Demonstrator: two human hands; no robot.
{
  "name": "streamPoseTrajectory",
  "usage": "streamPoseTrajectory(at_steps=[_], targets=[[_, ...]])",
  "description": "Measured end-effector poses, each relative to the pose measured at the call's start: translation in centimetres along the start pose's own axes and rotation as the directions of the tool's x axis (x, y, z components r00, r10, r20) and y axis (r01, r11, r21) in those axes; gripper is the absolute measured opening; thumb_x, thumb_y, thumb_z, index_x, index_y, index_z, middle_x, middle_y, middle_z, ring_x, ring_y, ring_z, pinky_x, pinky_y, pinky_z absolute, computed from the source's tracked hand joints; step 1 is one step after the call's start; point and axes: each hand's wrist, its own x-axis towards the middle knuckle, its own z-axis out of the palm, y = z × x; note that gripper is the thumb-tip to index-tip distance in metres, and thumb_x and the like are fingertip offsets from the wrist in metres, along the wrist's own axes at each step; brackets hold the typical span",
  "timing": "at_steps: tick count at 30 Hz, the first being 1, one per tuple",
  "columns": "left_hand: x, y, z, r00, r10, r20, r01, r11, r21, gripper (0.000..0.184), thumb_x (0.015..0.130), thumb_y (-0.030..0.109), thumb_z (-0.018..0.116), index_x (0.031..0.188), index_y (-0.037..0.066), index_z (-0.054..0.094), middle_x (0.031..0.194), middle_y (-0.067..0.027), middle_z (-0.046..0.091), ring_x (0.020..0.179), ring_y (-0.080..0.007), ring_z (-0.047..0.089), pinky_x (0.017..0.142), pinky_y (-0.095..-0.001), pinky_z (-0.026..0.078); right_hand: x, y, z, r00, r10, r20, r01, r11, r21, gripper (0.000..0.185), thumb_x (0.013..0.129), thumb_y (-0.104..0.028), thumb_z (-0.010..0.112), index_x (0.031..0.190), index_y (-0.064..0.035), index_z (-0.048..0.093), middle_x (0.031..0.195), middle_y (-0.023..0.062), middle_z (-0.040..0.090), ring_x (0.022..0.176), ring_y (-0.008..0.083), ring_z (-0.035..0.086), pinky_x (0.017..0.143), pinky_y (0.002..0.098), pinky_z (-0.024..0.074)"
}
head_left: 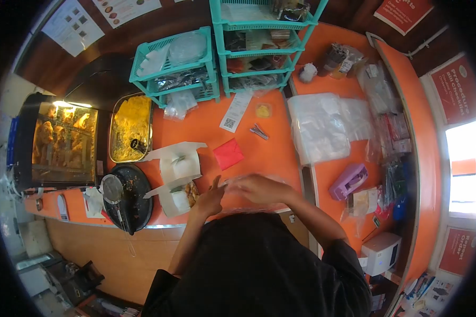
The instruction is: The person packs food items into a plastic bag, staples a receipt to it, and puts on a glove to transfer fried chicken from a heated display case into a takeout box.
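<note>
A thin clear plastic bag (243, 199) spreads over the orange counter just in front of my body. My right hand (262, 188) is closed on its upper part, fingers pointing left. At the bag's left edge, my left hand (210, 202) pinches the plastic, though the fingertips are small and partly hard to make out. Left of that hand stand two open white paper boxes. The nearer box (169, 201) contains browned food pieces (191, 193); behind it is the other box (181, 165). A red folded packet (228, 154) lies beyond my hands.
A stapler (259, 131), a receipt (236, 112) and teal racks (217, 53) are farther back. On the left are a tray of yellow food (131, 124), a black pan (137, 182) and a lit display case (63, 142). Plastic bags (320, 127) and a purple tape dispenser (348, 181) lie right.
</note>
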Motion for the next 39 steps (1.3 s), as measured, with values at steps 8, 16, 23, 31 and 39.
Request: streamPoseTrajectory(at_steps=[8,16,23,31,39], targets=[[-0.2,-0.5,0.1,0.995,0.031,0.090,-0.018,0.989,-0.144,0.080,0.067,-0.008,0.055,0.145,-0.005,0.034,0.154,-0.0374,0.015,0.119,-0.0455,0.056,0.093,-0.0504,0.050,11.6,13.1,0.3,0.982,0.041,-0.183,-0.187,0.306,-0.933,0.101,0.059,-0.020,0.088,0.144,-0.0120,0.034,0.146,0.0161,0.040,0.137,0.0391,0.037,0.101,0.0629,0.0402],[-0.2,-2.5,-0.1,0.999,-0.032,0.020,0.036,0.970,-0.241,0.084,0.069,-0.006,0.055,0.146,-0.012,0.025,0.157,-0.0310,0.018,0.150,-0.0378,0.003,0.115,-0.0428,0.033,8.7,7.2,-5.8,0.975,0.094,-0.203,-0.214,0.658,-0.722,0.089,0.061,-0.034,0.087,0.133,-0.0059,0.043,0.127,0.0173,0.052,0.122,0.0372,0.051,0.094,0.0486,0.0470],[2.0,-0.9,-2.7,0.983,0.114,-0.143,-0.155,0.938,-0.312,0.098,0.065,-0.011,0.055,0.152,-0.006,0.010,0.159,-0.0302,0.008,0.151,-0.0365,-0.006,0.118,-0.0419,0.028,1.9,-2.7,-4.0,0.989,0.009,-0.145,-0.095,0.796,-0.598,0.080,0.067,-0.033,0.083,0.131,-0.0038,0.045,0.119,0.0176,0.056,0.116,0.0359,0.054,0.092,0.0483,0.0477],[1.6,0.4,-5.1,0.982,0.153,-0.107,-0.186,0.856,-0.481,0.099,0.069,-0.013,0.049,0.157,0.004,0.005,0.162,-0.0253,0.007,0.139,-0.0362,0.042,0.101,-0.0361,0.048,0.4,8.1,1.7,0.919,0.282,-0.276,-0.377,0.415,-0.828,0.074,0.068,-0.023,0.081,0.130,-0.0044,0.045,0.127,0.0187,0.053,0.122,0.0368,0.051,0.090,0.0515,0.0499],[0.7,-2.7,-3.1,0.941,0.059,-0.334,-0.136,0.968,-0.211,0.088,0.069,-0.015,0.048,0.152,0.005,0.026,0.160,-0.0271,0.011,0.131,-0.0473,0.043,0.104,-0.0465,0.042,0.9,13.1,2.8,0.916,0.283,-0.284,-0.400,0.581,-0.709,0.076,0.065,-0.007,0.077,0.134,-0.0020,0.044,0.135,0.0218,0.049,0.127,0.0388,0.047,0.096,0.0508,0.0479]])
